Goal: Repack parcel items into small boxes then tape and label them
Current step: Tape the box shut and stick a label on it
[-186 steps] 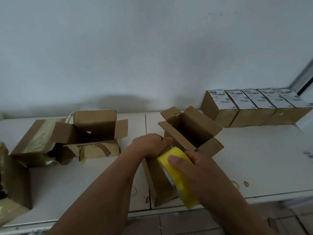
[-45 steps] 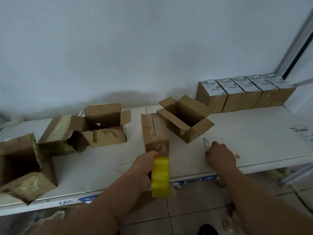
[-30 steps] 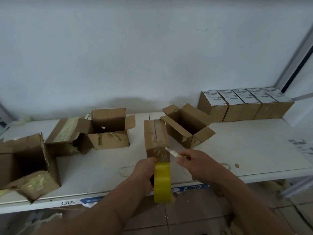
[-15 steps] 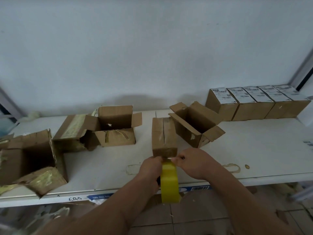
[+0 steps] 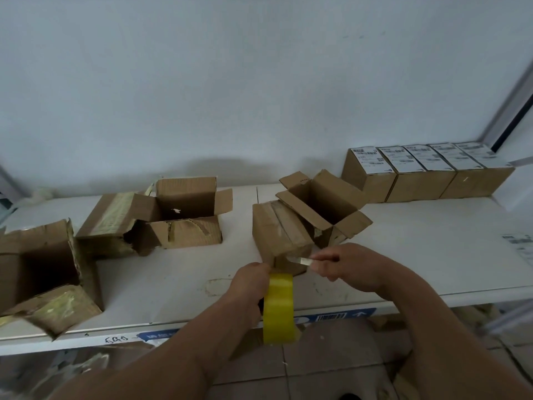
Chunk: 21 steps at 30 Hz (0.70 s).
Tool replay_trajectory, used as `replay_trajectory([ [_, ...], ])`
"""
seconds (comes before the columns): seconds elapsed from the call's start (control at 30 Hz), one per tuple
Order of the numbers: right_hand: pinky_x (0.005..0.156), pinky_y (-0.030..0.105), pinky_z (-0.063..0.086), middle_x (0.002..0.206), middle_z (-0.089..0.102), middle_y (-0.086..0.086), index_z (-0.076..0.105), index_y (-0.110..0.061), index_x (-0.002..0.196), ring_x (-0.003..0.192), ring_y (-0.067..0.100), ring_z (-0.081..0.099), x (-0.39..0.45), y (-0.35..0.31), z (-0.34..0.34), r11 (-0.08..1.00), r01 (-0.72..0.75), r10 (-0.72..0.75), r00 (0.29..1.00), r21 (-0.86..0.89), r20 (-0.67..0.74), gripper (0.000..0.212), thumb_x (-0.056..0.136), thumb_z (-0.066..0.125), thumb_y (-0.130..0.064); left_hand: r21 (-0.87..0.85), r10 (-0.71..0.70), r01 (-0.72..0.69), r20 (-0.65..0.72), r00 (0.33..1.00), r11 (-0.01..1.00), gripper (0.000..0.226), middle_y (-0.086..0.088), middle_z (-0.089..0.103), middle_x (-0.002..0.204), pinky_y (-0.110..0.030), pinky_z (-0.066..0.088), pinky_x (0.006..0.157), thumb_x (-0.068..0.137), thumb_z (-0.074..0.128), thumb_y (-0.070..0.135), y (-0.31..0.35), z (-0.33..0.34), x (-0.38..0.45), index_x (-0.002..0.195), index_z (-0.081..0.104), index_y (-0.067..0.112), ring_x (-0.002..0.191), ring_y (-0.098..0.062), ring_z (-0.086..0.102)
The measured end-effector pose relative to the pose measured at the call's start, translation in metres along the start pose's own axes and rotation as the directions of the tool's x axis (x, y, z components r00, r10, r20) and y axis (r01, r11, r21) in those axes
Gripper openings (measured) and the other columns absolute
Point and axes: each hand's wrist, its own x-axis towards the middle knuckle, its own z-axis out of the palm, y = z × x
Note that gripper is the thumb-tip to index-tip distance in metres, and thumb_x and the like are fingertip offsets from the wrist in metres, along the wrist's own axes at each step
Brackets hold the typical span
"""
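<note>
A white worktop [image 5: 418, 255] runs left to right against a pale wall [image 5: 230, 82]. At its near left corner stands a large opened box [image 5: 40, 272] with torn flaps, and just right of that a second opened box [image 5: 161, 217] with flaps spread. At the far right, five sealed boxes [image 5: 418, 180] with white labels on top stand in a row, touching one another. Near the centre an empty small box [image 5: 323, 206] sits open, and a closed small box [image 5: 279, 232] lies against its left side. At the near end of the closed box, the left hand [image 5: 248, 290] grips a yellow tape roll [image 5: 279, 307], held on edge over the worktop's near rim. The right hand [image 5: 346, 267] pinches a small blade [image 5: 298, 260], tip towards the box's near end. A loose label sheet [image 5: 522, 243] lies at the right edge.
</note>
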Motion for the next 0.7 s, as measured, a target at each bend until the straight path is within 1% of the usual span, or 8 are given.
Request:
replay_trajectory([
  [0.07, 0.092, 0.033, 0.046, 0.107, 0.065, 0.000, 0.064, -0.024, 0.121, 0.100, 0.015, 0.059, -0.003, 0.005, -0.005, 0.999, -0.020, 0.021, 1.000, -0.035, 0.019, 0.028, 0.097, 0.055, -0.037, -0.031, -0.039, 0.039, 0.022, 0.999, 0.999, 0.007, -0.012, 0.059, 0.084, -0.034, 0.054, 0.061, 0.097, 0.057, 0.015, -0.001, 0.000, -0.005, 0.094, 0.061, 0.010, 0.070, -0.025, 0.058],
  [0.2, 0.086, 0.026, 0.046, 0.108, 0.066, -0.002, 0.065, -0.019, 0.122, 0.098, 0.013, 0.058, -0.004, 0.021, -0.011, 0.988, -0.128, 0.131, 0.991, -0.090, 0.026, 0.030, 0.098, 0.055, -0.034, -0.045, -0.071, 0.074, 0.060, 0.996, 0.996, 0.020, -0.018, 0.061, 0.092, -0.029, 0.051, 0.051, 0.091, 0.066, 0.015, -0.003, 0.002, -0.009, 0.107, 0.062, 0.004, 0.072, -0.029, 0.060],
  [0.27, 0.083, 0.025, 0.043, 0.107, 0.064, -0.001, 0.066, -0.016, 0.122, 0.096, 0.014, 0.057, 0.000, 0.030, -0.010, 0.971, -0.183, 0.185, 0.983, -0.156, -0.003, 0.031, 0.099, 0.054, -0.033, -0.033, -0.070, 0.072, 0.063, 0.996, 0.997, 0.026, -0.019, 0.061, 0.098, -0.035, 0.055, 0.063, 0.088, 0.069, 0.017, -0.002, 0.004, -0.012, 0.109, 0.063, 0.004, 0.080, -0.033, 0.060],
  [0.37, 0.084, 0.027, 0.037, 0.112, 0.062, 0.003, 0.065, -0.013, 0.121, 0.096, 0.015, 0.052, 0.013, 0.043, -0.003, 0.937, -0.278, 0.253, 0.958, -0.213, -0.137, 0.033, 0.100, 0.051, -0.034, 0.022, -0.056, 0.055, 0.052, 0.997, 0.998, 0.026, -0.021, 0.059, 0.101, -0.045, 0.053, 0.079, 0.090, 0.066, 0.018, -0.003, 0.006, -0.013, 0.110, 0.062, 0.001, 0.087, -0.034, 0.059],
  [0.47, 0.087, 0.028, 0.039, 0.123, 0.061, 0.006, 0.063, -0.016, 0.123, 0.102, 0.019, 0.053, 0.026, 0.053, 0.004, 0.927, -0.331, 0.278, 0.921, -0.175, -0.271, 0.034, 0.100, 0.050, -0.038, 0.000, -0.074, 0.075, 0.048, 0.996, 0.997, 0.026, -0.019, 0.059, 0.097, -0.040, 0.052, 0.071, 0.091, 0.064, 0.019, -0.005, 0.005, -0.014, 0.111, 0.063, 0.002, 0.083, -0.032, 0.058],
  [0.6, 0.101, 0.038, 0.042, 0.137, 0.052, 0.006, 0.050, -0.021, 0.138, 0.121, 0.025, 0.050, 0.038, 0.061, 0.016, 0.894, -0.384, 0.298, 0.896, -0.233, -0.330, 0.051, 0.097, 0.048, -0.052, 0.010, -0.061, 0.060, 0.061, 0.996, 0.998, 0.025, -0.017, 0.060, 0.097, -0.032, 0.051, 0.061, 0.091, 0.065, 0.019, -0.007, 0.001, -0.015, 0.110, 0.064, 0.003, 0.077, -0.028, 0.058],
  [0.63, 0.099, 0.039, 0.044, 0.133, 0.054, 0.007, 0.053, -0.022, 0.134, 0.117, 0.025, 0.052, 0.039, 0.059, 0.016, 0.886, -0.380, 0.280, 0.895, -0.264, -0.348, 0.050, 0.096, 0.047, -0.055, 0.015, -0.047, 0.046, 0.064, 0.997, 0.999, 0.023, -0.017, 0.060, 0.095, -0.030, 0.049, 0.057, 0.091, 0.064, 0.018, -0.007, 0.000, -0.016, 0.108, 0.064, 0.002, 0.074, -0.026, 0.058],
  [0.7, 0.082, 0.035, 0.047, 0.112, 0.063, 0.006, 0.062, -0.021, 0.111, 0.098, 0.020, 0.058, 0.040, 0.048, 0.014, 0.911, -0.300, 0.176, 0.903, -0.283, -0.391, 0.039, 0.097, 0.045, -0.054, 0.046, -0.013, 0.009, 0.067, 0.998, 0.999, 0.015, -0.015, 0.059, 0.092, -0.029, 0.048, 0.059, 0.094, 0.060, 0.015, -0.005, -0.003, -0.015, 0.102, 0.064, 0.004, 0.073, -0.023, 0.056],
])
